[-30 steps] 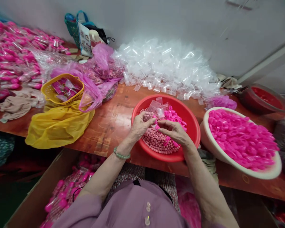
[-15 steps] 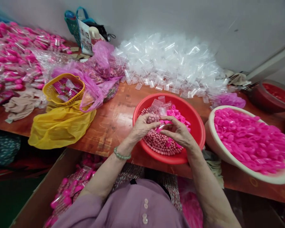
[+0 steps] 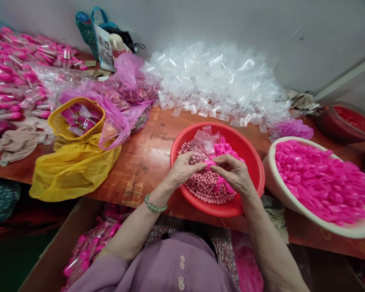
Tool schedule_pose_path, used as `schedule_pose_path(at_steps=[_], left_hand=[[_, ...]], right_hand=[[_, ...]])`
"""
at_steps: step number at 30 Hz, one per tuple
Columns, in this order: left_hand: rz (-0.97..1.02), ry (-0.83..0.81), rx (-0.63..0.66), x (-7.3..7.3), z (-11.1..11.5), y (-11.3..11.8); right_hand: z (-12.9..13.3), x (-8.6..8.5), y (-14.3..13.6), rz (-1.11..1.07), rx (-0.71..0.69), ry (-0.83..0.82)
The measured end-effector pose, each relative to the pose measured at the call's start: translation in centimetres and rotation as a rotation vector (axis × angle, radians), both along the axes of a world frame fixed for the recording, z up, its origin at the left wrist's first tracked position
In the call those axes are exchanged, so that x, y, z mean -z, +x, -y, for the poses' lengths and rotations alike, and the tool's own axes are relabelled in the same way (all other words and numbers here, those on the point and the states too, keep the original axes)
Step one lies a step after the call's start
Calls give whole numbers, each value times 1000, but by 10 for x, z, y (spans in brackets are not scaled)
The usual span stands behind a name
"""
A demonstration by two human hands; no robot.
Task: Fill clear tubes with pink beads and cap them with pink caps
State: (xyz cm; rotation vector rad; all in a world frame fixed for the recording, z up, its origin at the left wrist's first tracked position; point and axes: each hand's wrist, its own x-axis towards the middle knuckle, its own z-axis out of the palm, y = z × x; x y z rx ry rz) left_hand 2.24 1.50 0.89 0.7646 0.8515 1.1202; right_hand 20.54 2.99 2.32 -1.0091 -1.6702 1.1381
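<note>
As a small bright-pink plastic piece [image 3: 209, 163] hangs above a round red plastic basin [image 3: 255, 170], the fingers of the left hand [image 3: 182, 169] pinch one end and those of the right hand [image 3: 235, 173] pinch the other. The fingers hide much of it, so whether anything is joined to it cannot be told. With so little to grip, the piece may slip if the two pinches press out of line, probably landing among the round dusty-pink beads [image 3: 211, 188] below. Loose bright-pink plastic parts [image 3: 229, 151] lie there too, and a dropped one could be hard to pick out. Thin, clear plastic sleeves [image 3: 205, 137] toward the back of the basin could be crushed by a careless press. The basin stands near the front edge of the brown wooden surface [image 3: 140, 150], where a knock could tip it; the heaped cream oval basin [image 3: 273, 188] just to its right could spill if bumped.
</note>
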Motion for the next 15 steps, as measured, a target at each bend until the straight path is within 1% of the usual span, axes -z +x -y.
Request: schedule_pose_path(at_steps=[4, 8, 11, 15], left_hand=[[-41, 8, -28, -1, 1, 1], [-101, 34, -67, -2, 3, 2], [-173, 52, -95, -5, 5, 1], [-228, 3, -52, -9, 5, -1]], right_hand=[[0, -2, 1, -4, -26, -21], [1, -1, -1, 8, 4, -31], [4, -2, -4, 82, 48, 36], [8, -4, -8, 214, 24, 173]])
